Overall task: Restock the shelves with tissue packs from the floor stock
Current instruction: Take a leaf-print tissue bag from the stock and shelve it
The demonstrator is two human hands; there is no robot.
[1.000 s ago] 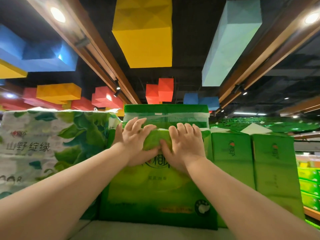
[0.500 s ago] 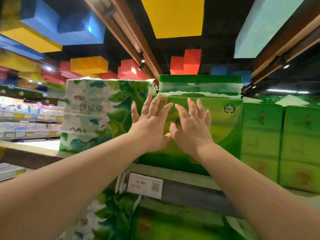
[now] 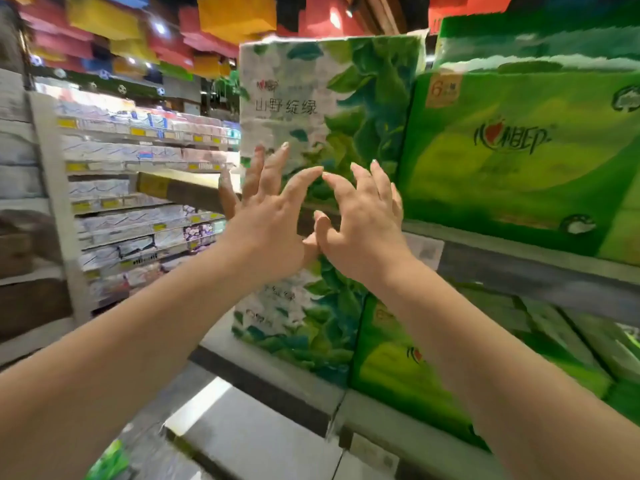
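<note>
A bright green tissue pack (image 3: pixel 519 161) stands on the upper shelf (image 3: pixel 519 261) at the right. Beside it on the left stands a white pack printed with green leaves (image 3: pixel 311 109). My left hand (image 3: pixel 266 216) and my right hand (image 3: pixel 360 220) hover side by side in front of the leaf pack, fingers spread and loosely bent, holding nothing. Neither hand touches the green pack. On the shelf below stand another leaf pack (image 3: pixel 298 327) and another green pack (image 3: pixel 398 368).
Across the aisle at the left, shelves (image 3: pixel 138 188) carry white packaged goods with yellow price tags. A grey lower shelf ledge (image 3: pixel 263 386) juts toward me. A green object (image 3: pixel 107 462) shows at the bottom left. Coloured blocks (image 3: pixel 235 12) hang from the ceiling.
Both hands came off the green pack and drew back to the left. The view dropped and swung left, so the lower shelf and the aisle now show.
</note>
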